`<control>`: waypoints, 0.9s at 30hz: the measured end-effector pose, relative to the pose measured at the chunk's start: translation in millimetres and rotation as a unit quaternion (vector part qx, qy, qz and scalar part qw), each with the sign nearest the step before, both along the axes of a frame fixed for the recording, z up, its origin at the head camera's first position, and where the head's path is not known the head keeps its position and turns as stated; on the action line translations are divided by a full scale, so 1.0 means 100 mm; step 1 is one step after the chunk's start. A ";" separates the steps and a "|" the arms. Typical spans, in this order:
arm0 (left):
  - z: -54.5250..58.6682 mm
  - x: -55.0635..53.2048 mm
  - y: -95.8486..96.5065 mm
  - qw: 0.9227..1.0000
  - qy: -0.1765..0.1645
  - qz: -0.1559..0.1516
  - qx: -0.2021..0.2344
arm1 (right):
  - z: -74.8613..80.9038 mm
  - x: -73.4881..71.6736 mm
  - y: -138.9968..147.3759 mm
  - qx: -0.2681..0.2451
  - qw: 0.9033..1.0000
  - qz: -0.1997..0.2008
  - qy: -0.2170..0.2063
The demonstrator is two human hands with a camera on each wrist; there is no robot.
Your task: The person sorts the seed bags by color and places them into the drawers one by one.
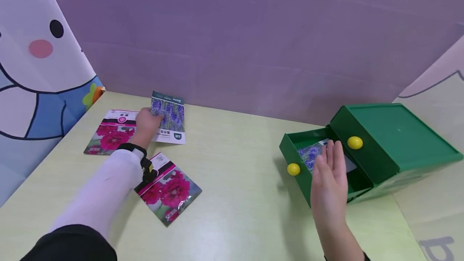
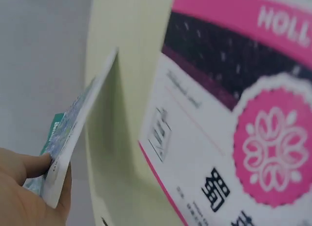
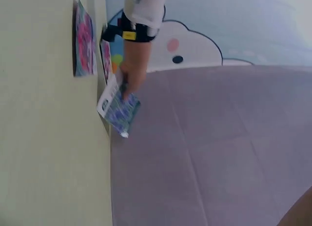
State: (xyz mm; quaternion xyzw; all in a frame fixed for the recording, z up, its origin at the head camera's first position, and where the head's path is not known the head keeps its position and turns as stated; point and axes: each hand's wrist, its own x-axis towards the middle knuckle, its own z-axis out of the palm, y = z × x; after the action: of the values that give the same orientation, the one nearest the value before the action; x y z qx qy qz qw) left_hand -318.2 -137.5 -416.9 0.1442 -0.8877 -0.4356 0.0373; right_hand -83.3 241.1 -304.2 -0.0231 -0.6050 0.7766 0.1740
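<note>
At the back left of the table, my left hand (image 1: 148, 126) pinches a packet with purple flowers (image 1: 170, 116) by its side edge; in the left wrist view the packet (image 2: 73, 133) is tilted up off the table. A pink-flower packet (image 1: 112, 136) lies just left of that hand, and another pink-flower packet (image 1: 172, 190) lies nearer, beside the wrist. My right hand (image 1: 330, 184) is held up with straight fingers in front of a green box's pulled-out drawer (image 1: 290, 142), holding nothing. Inside the drawer lies another purple-flower packet (image 1: 309, 154), partly hidden by the right hand.
The green box (image 1: 402, 132) stands at the right, with a yellow knob (image 1: 355, 143) on its body and a yellow knob (image 1: 293, 169) on the drawer front. A purple wall covering (image 1: 235, 51) runs along the back edge of the pale table (image 1: 239, 180). Cartoon-printed sheets flank both sides.
</note>
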 end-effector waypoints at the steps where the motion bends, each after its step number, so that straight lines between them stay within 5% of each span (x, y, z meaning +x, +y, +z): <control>1: 0.03 0.01 0.01 1.000 0.002 -0.004 0.011 | -0.01 0.01 -0.04 0.016 1.000 0.008 0.001; 5: 0.14 0.11 0.06 0.997 0.015 -0.024 0.068 | -0.12 0.03 -0.21 0.081 0.995 0.063 0.007; 10: 0.25 0.36 0.21 0.986 0.018 -0.051 0.156 | -0.38 -0.02 -0.36 0.132 0.980 0.138 -0.050; 18: 0.46 0.93 0.73 0.946 -0.019 -0.137 0.292 | -0.72 -0.13 -0.41 0.143 0.969 0.176 -0.103; 22: 0.53 1.22 0.96 0.935 -0.050 -0.174 0.304 | -0.79 -0.16 -0.41 0.139 0.965 0.186 -0.123; 27: 0.47 1.52 1.15 0.926 -0.078 -0.192 0.317 | -0.82 -0.15 -0.40 0.118 0.954 0.212 -0.178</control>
State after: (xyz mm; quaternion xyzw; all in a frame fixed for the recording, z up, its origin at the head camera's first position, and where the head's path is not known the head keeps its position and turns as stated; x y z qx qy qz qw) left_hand -166.2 -22.4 -369.5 0.0091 -0.7140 -0.6806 -0.1639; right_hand -98.2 200.9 -386.1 -0.0118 -0.7045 0.7020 -0.1038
